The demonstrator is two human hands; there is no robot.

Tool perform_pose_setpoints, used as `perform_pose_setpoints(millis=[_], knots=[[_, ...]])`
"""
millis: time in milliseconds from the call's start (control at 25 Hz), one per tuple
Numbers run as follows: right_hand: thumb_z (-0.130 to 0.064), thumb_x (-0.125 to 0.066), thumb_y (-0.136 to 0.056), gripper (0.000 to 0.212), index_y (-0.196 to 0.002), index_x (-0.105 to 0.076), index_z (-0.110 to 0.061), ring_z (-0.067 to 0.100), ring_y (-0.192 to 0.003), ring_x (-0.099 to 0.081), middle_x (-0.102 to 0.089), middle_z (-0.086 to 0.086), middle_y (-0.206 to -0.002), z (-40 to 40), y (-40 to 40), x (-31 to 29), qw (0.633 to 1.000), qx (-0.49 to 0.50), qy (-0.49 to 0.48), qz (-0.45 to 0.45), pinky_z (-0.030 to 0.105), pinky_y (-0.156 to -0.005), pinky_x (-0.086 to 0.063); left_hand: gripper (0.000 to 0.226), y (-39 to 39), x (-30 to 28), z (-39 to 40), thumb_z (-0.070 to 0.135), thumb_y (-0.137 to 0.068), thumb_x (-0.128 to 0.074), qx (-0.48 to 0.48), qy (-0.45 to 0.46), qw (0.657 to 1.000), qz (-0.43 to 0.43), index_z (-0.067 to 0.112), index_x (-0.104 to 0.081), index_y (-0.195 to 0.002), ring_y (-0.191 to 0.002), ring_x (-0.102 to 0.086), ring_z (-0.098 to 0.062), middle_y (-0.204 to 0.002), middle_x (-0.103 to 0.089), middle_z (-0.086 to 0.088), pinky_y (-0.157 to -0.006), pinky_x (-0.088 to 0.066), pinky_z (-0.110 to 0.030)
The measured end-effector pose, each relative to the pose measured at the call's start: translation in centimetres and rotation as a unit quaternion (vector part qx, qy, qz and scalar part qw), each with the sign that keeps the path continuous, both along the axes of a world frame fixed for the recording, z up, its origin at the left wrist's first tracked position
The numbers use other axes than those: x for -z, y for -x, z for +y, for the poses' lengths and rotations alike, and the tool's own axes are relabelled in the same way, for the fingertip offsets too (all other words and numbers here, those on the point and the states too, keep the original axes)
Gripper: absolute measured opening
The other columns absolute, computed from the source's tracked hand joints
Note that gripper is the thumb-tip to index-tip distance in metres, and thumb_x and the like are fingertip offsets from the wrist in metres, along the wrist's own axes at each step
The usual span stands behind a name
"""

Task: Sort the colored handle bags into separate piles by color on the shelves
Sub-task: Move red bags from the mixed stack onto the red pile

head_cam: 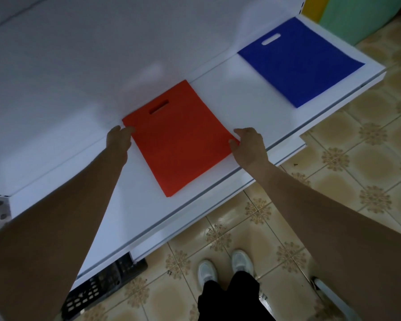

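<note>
Your two hands frame the red bag (179, 137), which lies flat on the white shelf (238, 107) with its handle slot toward the back wall (102, 54) and its near corner stopping just short of the shelf's front lip. Your left hand (118, 139) sits at the bag's far left corner, fingers curled against the edge there; whether they pinch the fabric or only touch it is hard to tell from this angle. Your right hand (248, 144) has its fingertips bent onto the bag's right edge, thumb and fingers closed over the corner. To the right of the red bag a broad strip of bare shelf runs up to the blue bag (299, 63), which lies flat well apart near the shelf's right end, its slot also toward the wall and its right corner close to the shelf's side edge. To the left of the red bag, bare shelf stretches toward the left end under your left forearm. You can count two bags in view, one red and one blue, each with one oblong cut-out handle. Both are flat rectangles of matte, cloth-like material, the red one bowed slightly along its right side. The shelf is smooth and white with a grooved front strip. Below it lie patterned beige floor tiles (357, 163), a black perforated crate (95, 290) tucked under the shelf's left part, and your two white shoes (225, 267).
</note>
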State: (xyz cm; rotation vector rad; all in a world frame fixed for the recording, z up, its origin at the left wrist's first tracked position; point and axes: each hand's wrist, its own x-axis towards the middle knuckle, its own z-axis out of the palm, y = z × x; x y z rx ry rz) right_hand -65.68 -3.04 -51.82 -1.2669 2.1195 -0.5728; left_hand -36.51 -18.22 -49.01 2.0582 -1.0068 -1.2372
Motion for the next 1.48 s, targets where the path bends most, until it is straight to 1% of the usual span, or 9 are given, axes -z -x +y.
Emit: perform_pose_setpoints(millis=[80,200,320,520,760,1000,1160,1320,1480], knots=[[-0.031,-0.047,-0.099,0.045,-0.140,-0.048,-0.012,0.029,-0.128,-0.044,-0.044,0.012,-0.142,1.4,-1.0,-2.3,0.999,0.003,0.036,0.008,0.038,-0.107,-0.039,0.061,0.8,-1.7,2.3,0.019,-0.089,-0.063,0.048,0.027,0.995,-0.079,0.007,-0.040,-0.144,-0.129,-0.049,-0.029,-0.144,-0.047,-0.014,-0.104,-0.042,-0.031],[-0.031,-0.049,-0.097,0.044,-0.132,-0.055,-0.006,0.032,-0.112,-0.056,-0.056,0.016,-0.130,4.6,-2.9,-7.1,0.986,0.000,0.166,-0.005,0.043,-0.096,-0.049,0.055,2.8,-5.0,7.2,0.018,-0.089,-0.064,0.136,0.077,0.976,-0.149,0.007,-0.047,-0.140,-0.117,-0.057,-0.027,-0.133,-0.057,-0.014,-0.087,-0.041,-0.024],[-0.032,-0.046,-0.099,0.041,-0.134,-0.054,-0.011,0.023,-0.115,-0.055,-0.057,0.009,-0.130,8.0,-4.7,-14.1,0.978,0.015,0.203,-0.049,0.038,-0.099,-0.047,0.057,4.4,-10.1,11.8,0.020,-0.088,-0.066,0.210,0.121,0.962,-0.128,0.009,-0.047,-0.140,-0.112,-0.062,-0.028,-0.128,-0.061,-0.014,-0.094,-0.048,-0.032],[-0.035,-0.044,-0.099,0.035,-0.126,-0.060,-0.020,0.011,-0.110,-0.057,-0.061,-0.005,-0.120,15.4,-9.8,-25.3,0.952,-0.010,0.300,-0.059,0.036,-0.094,-0.049,0.051,4.4,-20.8,20.3,0.023,-0.093,-0.059,0.334,0.226,0.909,-0.102,0.019,-0.045,-0.142,-0.104,-0.059,-0.013,-0.122,-0.060,-0.003,-0.087,-0.045,-0.023],[-0.031,-0.045,-0.098,0.027,-0.117,-0.063,-0.022,0.008,-0.092,-0.058,-0.063,-0.008,-0.107,21.3,-17.4,-37.5,0.913,-0.016,0.406,-0.042,0.034,-0.083,-0.051,0.039,-4.3,-33.3,29.7,0.021,-0.095,-0.056,0.410,0.312,0.853,-0.088,0.020,-0.053,-0.134,-0.101,-0.059,-0.006,-0.116,-0.061,0.002,-0.087,-0.042,-0.014],[-0.026,-0.050,-0.097,0.022,-0.113,-0.065,-0.021,0.008,-0.090,-0.058,-0.063,-0.008,-0.105,22.2,-26.0,-43.8,0.876,-0.050,0.471,-0.087,0.033,-0.081,-0.051,0.027,-14.8,-44.1,33.4,0.016,-0.095,-0.058,0.326,0.414,0.847,-0.064,0.022,-0.060,-0.121,-0.083,-0.070,-0.013,-0.102,-0.067,0.000,-0.073,-0.053,-0.024],[-0.029,-0.050,-0.096,0.023,-0.115,-0.063,-0.023,0.009,-0.094,-0.058,-0.062,-0.010,-0.106,20.1,-31.7,-45.8,0.868,-0.111,0.473,-0.103,0.039,-0.083,-0.051,0.025,-23.0,-48.4,30.9,0.017,-0.094,-0.058,0.216,0.456,0.853,-0.132,0.021,-0.063,-0.118,-0.086,-0.064,-0.017,-0.098,-0.068,-0.001,-0.071,-0.048,-0.019],[-0.036,-0.050,-0.095,0.029,-0.121,-0.059,-0.026,0.008,-0.105,-0.055,-0.061,-0.014,-0.116,15.8,-35.3,-47.7,0.868,-0.169,0.461,-0.074,0.034,-0.089,-0.048,0.026,-29.6,-49.4,26.0,0.018,-0.090,-0.060,0.107,0.472,0.854,-0.192,0.022,-0.065,-0.115,-0.093,-0.059,-0.008,-0.101,-0.065,0.003,-0.081,-0.044,-0.011],[-0.047,-0.046,-0.095,0.047,-0.135,-0.049,-0.024,0.013,-0.124,-0.047,-0.053,-0.006,-0.136,9.8,-38.2,-49.6,0.886,-0.256,0.387,0.015,0.033,-0.100,-0.041,0.035,-35.1,-49.2,20.0,0.023,-0.091,-0.059,0.090,0.419,0.854,-0.297,0.016,-0.060,-0.125,-0.105,-0.056,-0.012,-0.118,-0.060,-0.003,-0.093,-0.043,-0.025]])
